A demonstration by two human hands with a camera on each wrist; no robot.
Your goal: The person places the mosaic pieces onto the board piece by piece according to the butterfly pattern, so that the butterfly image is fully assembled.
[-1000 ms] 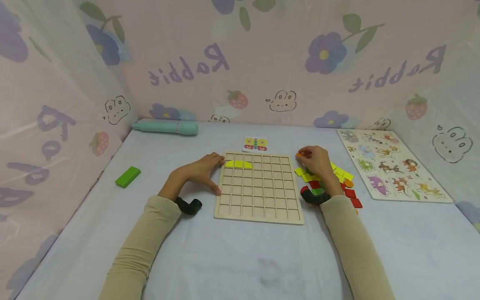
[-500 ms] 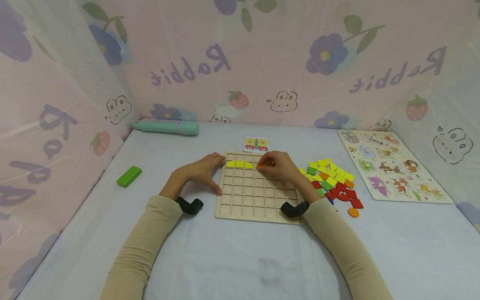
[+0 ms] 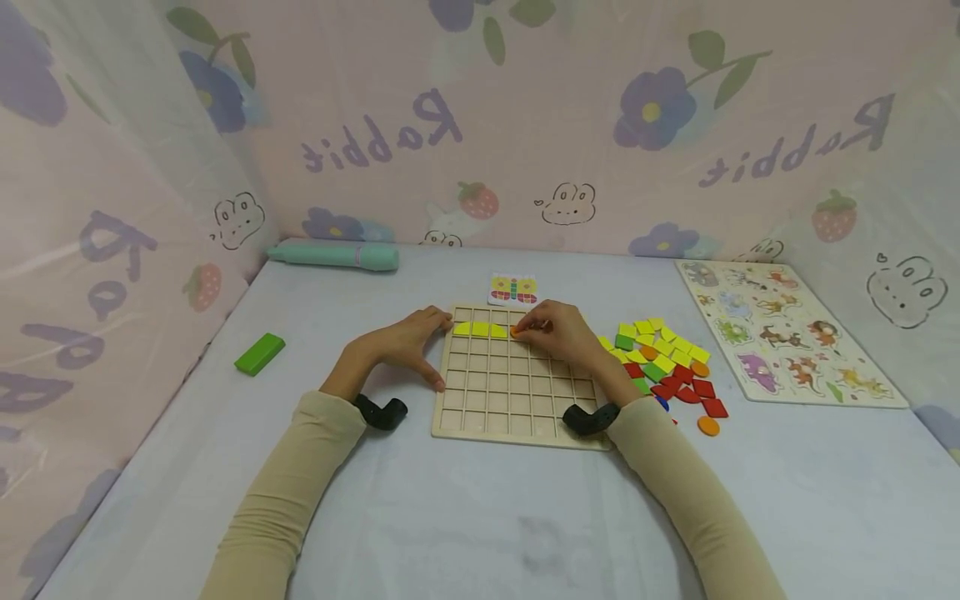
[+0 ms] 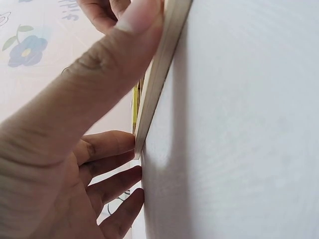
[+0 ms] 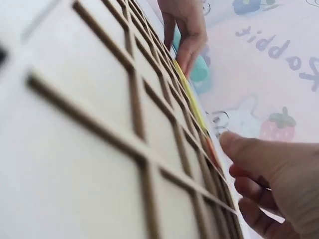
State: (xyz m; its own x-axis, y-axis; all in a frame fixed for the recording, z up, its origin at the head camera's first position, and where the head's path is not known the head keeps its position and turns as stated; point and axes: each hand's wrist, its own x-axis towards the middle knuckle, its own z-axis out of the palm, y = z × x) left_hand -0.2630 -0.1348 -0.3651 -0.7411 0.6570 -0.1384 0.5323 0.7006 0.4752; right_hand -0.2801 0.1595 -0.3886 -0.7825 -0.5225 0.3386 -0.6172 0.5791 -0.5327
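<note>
A wooden grid board (image 3: 497, 390) lies flat in front of me. In its second row from the top, several cells from the left hold yellow tiles (image 3: 480, 330). My left hand (image 3: 401, 346) rests at the board's left edge, thumb low and fingertips at the upper corner; the left wrist view has its thumb (image 4: 107, 64) against the wooden side. My right hand (image 3: 561, 335) reaches over the board, its fingers pinching an orange round tile (image 3: 514, 332) at the cell right of the yellow ones. In the right wrist view the orange tile (image 5: 212, 151) sits low by the thumb tip.
A small butterfly pattern card (image 3: 513, 288) lies behind the board. Loose coloured tiles (image 3: 667, 354) are heaped to the right, before an animal puzzle board (image 3: 780, 325). On the left are a green block (image 3: 259, 354) and a mint-green tube-shaped case (image 3: 337, 255).
My right hand has come from the tile heap leftward to the board's second row with the orange tile, then shifted slightly left there. The left hand has kept its place.
</note>
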